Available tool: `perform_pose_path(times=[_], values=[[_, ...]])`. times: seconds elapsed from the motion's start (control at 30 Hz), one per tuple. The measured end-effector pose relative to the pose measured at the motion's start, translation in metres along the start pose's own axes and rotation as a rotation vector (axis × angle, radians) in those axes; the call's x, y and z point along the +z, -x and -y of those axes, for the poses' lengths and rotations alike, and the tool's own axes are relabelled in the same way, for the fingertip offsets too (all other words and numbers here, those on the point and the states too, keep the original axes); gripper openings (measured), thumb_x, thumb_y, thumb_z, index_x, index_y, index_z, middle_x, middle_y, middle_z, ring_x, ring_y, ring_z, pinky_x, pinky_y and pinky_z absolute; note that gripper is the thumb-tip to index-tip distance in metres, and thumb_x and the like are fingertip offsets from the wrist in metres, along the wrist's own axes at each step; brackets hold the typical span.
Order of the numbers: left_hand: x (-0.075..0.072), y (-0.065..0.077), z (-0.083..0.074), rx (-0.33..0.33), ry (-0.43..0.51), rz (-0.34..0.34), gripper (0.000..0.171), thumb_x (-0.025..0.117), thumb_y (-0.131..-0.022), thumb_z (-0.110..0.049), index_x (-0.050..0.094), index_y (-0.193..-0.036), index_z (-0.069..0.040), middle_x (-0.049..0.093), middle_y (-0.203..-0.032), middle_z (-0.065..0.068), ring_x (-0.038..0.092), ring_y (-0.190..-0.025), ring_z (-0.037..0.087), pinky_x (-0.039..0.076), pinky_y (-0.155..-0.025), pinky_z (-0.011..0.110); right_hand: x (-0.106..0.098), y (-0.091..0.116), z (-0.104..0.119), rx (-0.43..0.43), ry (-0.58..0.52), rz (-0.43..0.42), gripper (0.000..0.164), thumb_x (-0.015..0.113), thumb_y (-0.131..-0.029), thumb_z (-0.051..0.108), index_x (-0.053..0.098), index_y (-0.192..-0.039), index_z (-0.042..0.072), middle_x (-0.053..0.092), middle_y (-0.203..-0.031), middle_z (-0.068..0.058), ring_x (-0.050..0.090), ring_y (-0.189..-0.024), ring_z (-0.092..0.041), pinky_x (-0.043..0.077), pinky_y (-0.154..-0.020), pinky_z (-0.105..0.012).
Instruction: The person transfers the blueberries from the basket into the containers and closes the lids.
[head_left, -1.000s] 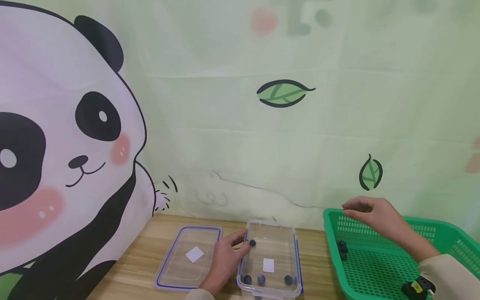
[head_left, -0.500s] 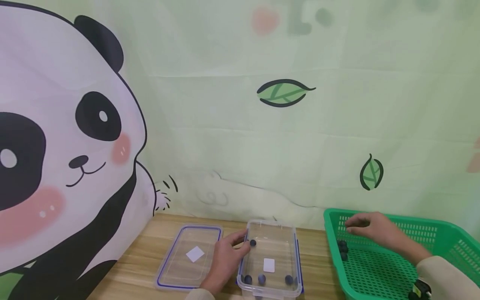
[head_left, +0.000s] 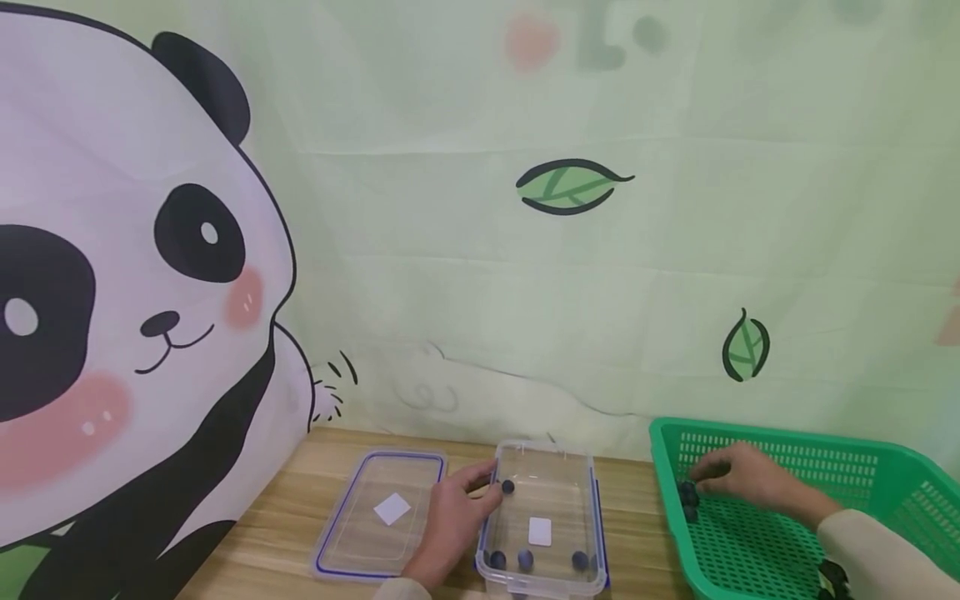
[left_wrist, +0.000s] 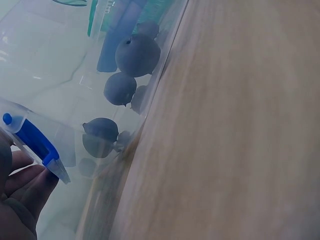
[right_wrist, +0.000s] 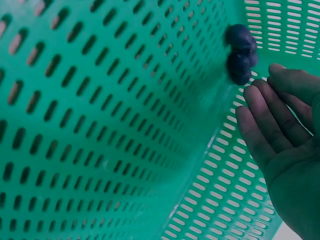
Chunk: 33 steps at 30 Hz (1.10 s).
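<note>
A clear plastic food container (head_left: pixel 558 500) with blue side clips stands open-topped on the table, several blueberries (head_left: pixel 525 559) inside. My left hand (head_left: pixel 453 517) holds its left side, thumb and fingers at the rim; in the left wrist view the fingers are beside a blue clip (left_wrist: pixel 35 140), and blueberries (left_wrist: pixel 138 55) show through the wall. Inside the green basket (head_left: pixel 667 517), my right hand (head_left: pixel 750 479) reaches down with fingertips close to a cluster of blueberries (right_wrist: pixel 241 52) in the corner. Its fingers are loosely extended and hold nothing.
To the left of the container lies its clear lid (head_left: pixel 382 512) with a blue seal and a white label. A wooden table (head_left: pixel 633 533) runs under everything. Behind it hangs a cloth backdrop (head_left: pixel 450 275) with a panda and leaves.
My right hand has come down from above the basket's far rim into the basket, toward the blueberries at its left side. The left hand stays on the container.
</note>
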<state>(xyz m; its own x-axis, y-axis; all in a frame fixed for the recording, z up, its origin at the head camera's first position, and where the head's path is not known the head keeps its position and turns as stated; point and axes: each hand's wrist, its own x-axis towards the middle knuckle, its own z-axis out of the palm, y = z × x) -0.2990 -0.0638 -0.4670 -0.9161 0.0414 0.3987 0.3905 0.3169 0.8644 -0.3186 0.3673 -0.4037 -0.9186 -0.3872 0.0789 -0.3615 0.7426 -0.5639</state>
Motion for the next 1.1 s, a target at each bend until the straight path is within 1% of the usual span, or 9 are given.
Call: perform_pose_path(times=[0.13,0.3,0.43,0.7,0.77,0.9,1.03,1.1], values=[[0.001,0.000,0.000,-0.001,-0.004,-0.002,0.041,0.076,-0.088,-0.004,0.073,-0.128,0.002,0.078,-0.115,0.017,0.073,-0.112,0.039,0.064,-0.087,0.037,0.001,-0.001,-0.004,-0.040,-0.007,0.032,0.017,0.076,-0.093,0.006,0.079,-0.107,-0.002,0.078,-0.102,-0.009,0.072,-0.096,-0.029,0.062,-0.076,-0.037],[0.002,0.000,0.000,0.002,-0.007,-0.005,0.040,0.075,-0.088,-0.003,0.073,-0.128,0.002,0.077,-0.115,0.019,0.073,-0.111,0.039,0.064,-0.086,0.036,0.003,-0.002,-0.005,-0.064,-0.014,0.057,0.014,0.076,-0.092,0.005,0.080,-0.104,-0.001,0.079,-0.100,-0.009,0.072,-0.096,-0.030,0.063,-0.077,-0.040],[0.002,0.000,0.000,-0.001,-0.006,-0.005,0.040,0.075,-0.088,-0.003,0.073,-0.128,0.003,0.077,-0.115,0.019,0.073,-0.111,0.039,0.063,-0.087,0.037,0.006,-0.003,-0.006,-0.043,-0.007,0.086,0.014,0.079,-0.089,0.004,0.080,-0.103,-0.001,0.078,-0.100,-0.009,0.072,-0.095,-0.029,0.063,-0.077,-0.040],[0.002,0.000,0.001,-0.001,-0.007,-0.012,0.040,0.075,-0.088,-0.002,0.073,-0.128,0.003,0.077,-0.116,0.019,0.073,-0.112,0.039,0.063,-0.087,0.037,0.009,-0.006,-0.005,0.019,-0.014,0.121,0.014,0.082,-0.085,0.001,0.078,-0.099,0.000,0.076,-0.095,-0.004,0.071,-0.087,-0.021,0.061,-0.072,-0.031],[0.002,0.000,0.001,0.000,-0.007,-0.013,0.040,0.075,-0.087,-0.002,0.073,-0.127,0.002,0.077,-0.116,0.019,0.073,-0.112,0.039,0.063,-0.088,0.037,0.009,-0.006,-0.004,0.029,-0.009,0.121,0.014,0.083,-0.085,0.001,0.078,-0.099,0.001,0.075,-0.094,-0.003,0.070,-0.086,-0.020,0.061,-0.072,-0.032],[0.002,0.000,0.001,0.004,-0.006,-0.016,0.041,0.075,-0.087,-0.002,0.073,-0.127,0.002,0.077,-0.115,0.018,0.073,-0.111,0.039,0.063,-0.088,0.037,0.007,-0.006,-0.002,0.053,0.012,0.108,0.014,0.082,-0.086,0.001,0.078,-0.099,0.002,0.075,-0.095,-0.003,0.069,-0.088,-0.020,0.062,-0.074,-0.036],[0.002,0.000,0.001,0.009,-0.003,-0.018,0.041,0.075,-0.087,-0.002,0.073,-0.127,0.003,0.077,-0.115,0.018,0.073,-0.111,0.039,0.063,-0.087,0.037,0.002,-0.006,0.001,0.045,0.050,0.071,0.013,0.080,-0.088,0.003,0.078,-0.101,0.003,0.075,-0.096,-0.003,0.068,-0.090,-0.022,0.062,-0.076,-0.040],[0.002,0.001,0.001,0.009,-0.005,-0.019,0.041,0.075,-0.087,-0.002,0.073,-0.127,0.002,0.077,-0.115,0.018,0.074,-0.111,0.038,0.063,-0.087,0.036,-0.002,-0.005,0.003,0.027,0.057,0.044,0.013,0.079,-0.090,0.005,0.078,-0.103,0.002,0.075,-0.097,-0.003,0.069,-0.092,-0.023,0.062,-0.077,-0.041]])
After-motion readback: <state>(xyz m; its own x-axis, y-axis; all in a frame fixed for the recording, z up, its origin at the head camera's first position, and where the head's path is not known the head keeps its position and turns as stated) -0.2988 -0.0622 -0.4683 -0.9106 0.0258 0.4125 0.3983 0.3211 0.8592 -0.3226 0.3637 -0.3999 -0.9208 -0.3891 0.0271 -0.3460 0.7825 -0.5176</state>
